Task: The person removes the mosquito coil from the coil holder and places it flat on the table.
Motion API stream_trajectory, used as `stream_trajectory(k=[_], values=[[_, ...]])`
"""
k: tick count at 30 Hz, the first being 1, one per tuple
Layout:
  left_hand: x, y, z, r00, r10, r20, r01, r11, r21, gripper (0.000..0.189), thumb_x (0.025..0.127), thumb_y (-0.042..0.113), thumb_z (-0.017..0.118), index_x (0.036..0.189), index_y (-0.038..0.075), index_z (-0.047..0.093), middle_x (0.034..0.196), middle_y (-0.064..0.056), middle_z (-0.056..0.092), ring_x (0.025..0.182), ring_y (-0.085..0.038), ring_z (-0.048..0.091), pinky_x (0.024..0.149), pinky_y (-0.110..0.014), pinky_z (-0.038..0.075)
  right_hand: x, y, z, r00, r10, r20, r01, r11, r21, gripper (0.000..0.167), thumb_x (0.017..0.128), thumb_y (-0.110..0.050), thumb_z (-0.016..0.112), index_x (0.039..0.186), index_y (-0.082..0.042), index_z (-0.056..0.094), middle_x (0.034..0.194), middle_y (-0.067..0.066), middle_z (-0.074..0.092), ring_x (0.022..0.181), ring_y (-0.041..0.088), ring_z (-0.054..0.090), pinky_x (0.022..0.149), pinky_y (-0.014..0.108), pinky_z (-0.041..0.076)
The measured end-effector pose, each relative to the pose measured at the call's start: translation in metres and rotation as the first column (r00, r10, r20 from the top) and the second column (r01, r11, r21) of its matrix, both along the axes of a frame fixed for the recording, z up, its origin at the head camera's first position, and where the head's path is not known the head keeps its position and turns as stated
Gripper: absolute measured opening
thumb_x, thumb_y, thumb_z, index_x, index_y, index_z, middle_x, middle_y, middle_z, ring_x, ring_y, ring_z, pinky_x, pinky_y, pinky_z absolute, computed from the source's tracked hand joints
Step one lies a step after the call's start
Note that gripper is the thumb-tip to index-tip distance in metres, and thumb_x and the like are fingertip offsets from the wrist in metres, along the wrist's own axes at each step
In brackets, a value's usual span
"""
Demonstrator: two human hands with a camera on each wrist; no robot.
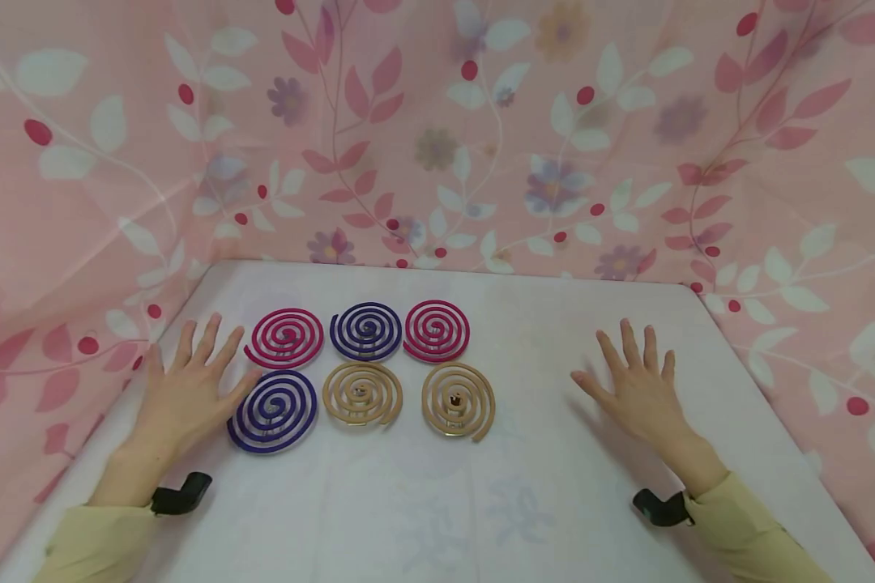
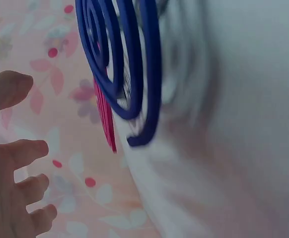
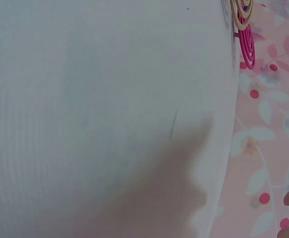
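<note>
Several spiral mosquito coils stand raised on small metal stands in two rows. Behind are a pink coil point(image 1: 286, 336), a dark blue coil point(image 1: 368, 329) and another pink coil point(image 1: 436, 328). In front are a second blue coil point(image 1: 273, 405), a tan coil point(image 1: 360, 391) and another tan coil point(image 1: 458, 395). My left hand point(image 1: 185, 397) is spread beside the front blue coil; its thumb overlaps the coil's edge in the head view, and contact cannot be told. Apart from the coils, my right hand point(image 1: 642, 397) is spread at the right. Neither hand holds anything.
A white table point(image 1: 379, 502) with rounded corners bears the coils. Pink floral cloth point(image 1: 437, 146) hangs behind it and along both sides. Each wrist carries a black camera mount, one at the left point(image 1: 182, 494) and one at the right point(image 1: 662, 508).
</note>
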State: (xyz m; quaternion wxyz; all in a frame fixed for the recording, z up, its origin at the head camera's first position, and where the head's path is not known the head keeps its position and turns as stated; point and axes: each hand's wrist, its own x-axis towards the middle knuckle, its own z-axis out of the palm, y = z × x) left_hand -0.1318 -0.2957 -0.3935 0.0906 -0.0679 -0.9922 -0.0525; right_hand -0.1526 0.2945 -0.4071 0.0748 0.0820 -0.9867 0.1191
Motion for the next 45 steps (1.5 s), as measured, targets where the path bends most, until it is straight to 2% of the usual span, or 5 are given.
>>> stream_trajectory(k=[5, 13, 22, 31, 45], values=[[-0.003, 0.017, -0.002, 0.998, -0.062, 0.008, 0.060, 0.985, 0.164, 0.076, 0.099, 0.050, 0.052, 0.156, 0.005, 0.029, 0.163, -0.026, 0.017, 0.150, -0.048, 0.009, 0.115, -0.074, 0.000, 0.000, -0.010, -0.002, 0.999, 0.024, 0.022, -0.023, 0.998, -0.065, 0.086, 0.096, -0.062, 0.051, 0.157, -0.007, 0.028, 0.165, 0.026, 0.009, 0.149, 0.053, -0.001, 0.113, 0.077, 0.002], [-0.002, 0.052, 0.001, 0.992, -0.090, 0.091, 0.043, 0.905, 0.422, 0.078, 0.098, 0.044, 0.058, 0.160, 0.016, 0.021, 0.162, -0.023, 0.025, 0.146, -0.049, 0.025, 0.113, -0.070, 0.023, -0.003, -0.028, -0.005, 0.996, 0.056, 0.064, -0.041, 0.975, -0.219, 0.079, 0.098, -0.056, 0.054, 0.155, -0.006, 0.032, 0.164, 0.022, 0.019, 0.149, 0.047, 0.017, 0.113, 0.070, 0.022], [-0.001, 0.085, 0.000, 0.993, -0.098, 0.058, 0.054, 0.856, 0.514, 0.067, 0.097, 0.032, 0.062, 0.156, 0.015, 0.035, 0.150, -0.027, 0.044, 0.134, -0.049, 0.045, 0.108, -0.066, 0.037, -0.004, -0.048, -0.009, 0.989, 0.101, 0.106, -0.045, 0.899, -0.435, 0.065, 0.100, -0.046, 0.057, 0.149, -0.006, 0.042, 0.157, 0.018, 0.038, 0.141, 0.042, 0.038, 0.113, 0.061, 0.033], [-0.003, 0.120, -0.010, 0.972, -0.225, 0.063, 0.132, 0.752, 0.646, 0.060, 0.098, 0.024, 0.064, 0.153, 0.013, 0.041, 0.147, -0.023, 0.050, 0.127, -0.044, 0.055, 0.103, -0.061, 0.046, -0.007, -0.071, -0.008, 0.986, 0.133, 0.102, -0.046, 0.802, -0.595, 0.045, 0.100, -0.025, 0.062, 0.138, -0.002, 0.055, 0.139, 0.019, 0.058, 0.124, 0.035, 0.059, 0.103, 0.050, 0.050], [-0.017, 0.168, -0.017, 0.948, -0.314, 0.060, 0.189, 0.701, 0.688, 0.056, 0.094, 0.018, 0.066, 0.147, 0.009, 0.050, 0.115, -0.015, 0.071, 0.102, -0.026, 0.067, 0.091, -0.046, 0.055, -0.016, -0.092, 0.000, 0.968, 0.196, 0.158, -0.029, 0.711, -0.702, 0.039, 0.101, -0.019, 0.059, 0.136, -0.001, 0.057, 0.138, 0.017, 0.059, 0.123, 0.033, 0.061, 0.106, 0.048, 0.048]])
